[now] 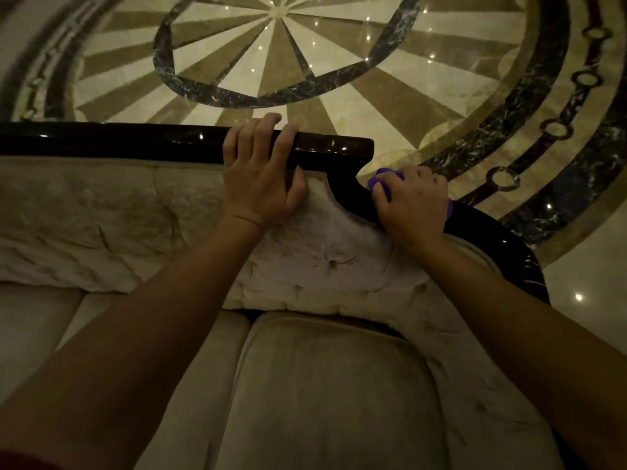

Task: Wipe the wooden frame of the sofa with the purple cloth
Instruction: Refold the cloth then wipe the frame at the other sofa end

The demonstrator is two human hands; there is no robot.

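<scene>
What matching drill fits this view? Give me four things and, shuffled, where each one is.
Things:
1. left hand
2. cloth
3. frame
4. seat cushion

Places:
A. under the right hand
B. gripping the straight top rail
C. lowest, between the forearms
D. along the backrest's top edge

Pairs: 1-B, 2-A, 3-D, 4-C

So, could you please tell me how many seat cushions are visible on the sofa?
2: one seat cushion directly below the hands, another at far left, mostly cut off. More may lie outside the frame.
</scene>
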